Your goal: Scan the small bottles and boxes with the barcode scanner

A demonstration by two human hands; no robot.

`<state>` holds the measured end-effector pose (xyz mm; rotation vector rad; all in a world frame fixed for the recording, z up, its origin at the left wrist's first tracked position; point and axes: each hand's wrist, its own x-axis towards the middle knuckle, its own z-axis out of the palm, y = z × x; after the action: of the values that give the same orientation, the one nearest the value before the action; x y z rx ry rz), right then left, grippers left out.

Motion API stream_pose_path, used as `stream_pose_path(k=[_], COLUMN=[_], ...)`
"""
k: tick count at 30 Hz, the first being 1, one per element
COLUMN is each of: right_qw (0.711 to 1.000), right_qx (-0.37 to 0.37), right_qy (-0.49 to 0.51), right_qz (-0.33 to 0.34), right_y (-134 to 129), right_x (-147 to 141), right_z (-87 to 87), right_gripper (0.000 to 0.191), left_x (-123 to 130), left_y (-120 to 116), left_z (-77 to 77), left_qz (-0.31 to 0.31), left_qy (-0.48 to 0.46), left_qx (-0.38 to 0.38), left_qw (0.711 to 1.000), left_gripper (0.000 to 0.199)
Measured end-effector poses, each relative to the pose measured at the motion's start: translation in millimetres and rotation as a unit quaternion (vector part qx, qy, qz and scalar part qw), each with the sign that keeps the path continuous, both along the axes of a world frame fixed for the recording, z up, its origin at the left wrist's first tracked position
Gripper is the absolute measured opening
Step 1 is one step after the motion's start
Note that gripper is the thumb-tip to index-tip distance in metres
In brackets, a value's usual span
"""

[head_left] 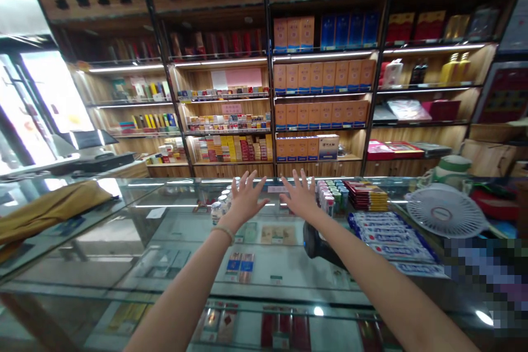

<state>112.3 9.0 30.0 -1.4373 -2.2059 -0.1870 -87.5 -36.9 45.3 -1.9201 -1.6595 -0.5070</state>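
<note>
White bottles (216,212) stand in a short row on the glass counter (177,228), just beside the left hand (246,198), which hides part of the row. Both hands are extended, palms down; left fingers spread and released, holding nothing. The right hand (301,199) is likewise splayed and free, near the coloured tubes (328,201). Contact between either hand and the glass cannot be told from this angle. Step in hand, as judged: a two-handed reach across the counter. Best done with wrists level and movements slow; the bottles look narrow and could topple if brushed, so any grasp should come from the outer side of the row, fingers closing low around one body. Surroundings: a dark handheld device (314,245) lies beneath the right forearm and could be knocked by a dropped elbow. Farther right, blue-and-white packs (388,235), red and yellow packets (367,196) and a white fan (445,212) crowd that side, limiting sideways sweep. At far left, a mustard cloth (53,212), well apart from the hands. Behind, shelves carry orange boxes (320,115), beyond the counter's far edge.
</note>
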Motion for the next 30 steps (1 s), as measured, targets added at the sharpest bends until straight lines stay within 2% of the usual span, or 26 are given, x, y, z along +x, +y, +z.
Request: stream_pose_path(k=[8,16,24,30], right_qw=[0.999,0.997,0.995,0.994], right_qx=[0.001,-0.009,-0.021,-0.035], right_qy=[-0.007,-0.014,-0.029,-0.036], right_qz=[-0.038,-0.075,-0.097,-0.101], right_y=[12,30,63,79], right_x=[45,84,105,109], right_z=[4.2,-0.6,5.9,0.0], right_gripper=[0.060,0.061,0.064,0.061], left_x=[32,54,82,93], left_y=[14,39,63,87], left_z=[5.5,-0.8,5.2,-5.3], left_qz=[-0.007,-0.032,-0.045,-0.057], left_qy=[-0.035,-0.038,-0.075,-0.075], left_qx=[0.012,0.021,-0.005,-0.013], left_qw=[0.999,0.999,0.996,0.995], left_gripper=[0.065,0.062,0.061,0.061])
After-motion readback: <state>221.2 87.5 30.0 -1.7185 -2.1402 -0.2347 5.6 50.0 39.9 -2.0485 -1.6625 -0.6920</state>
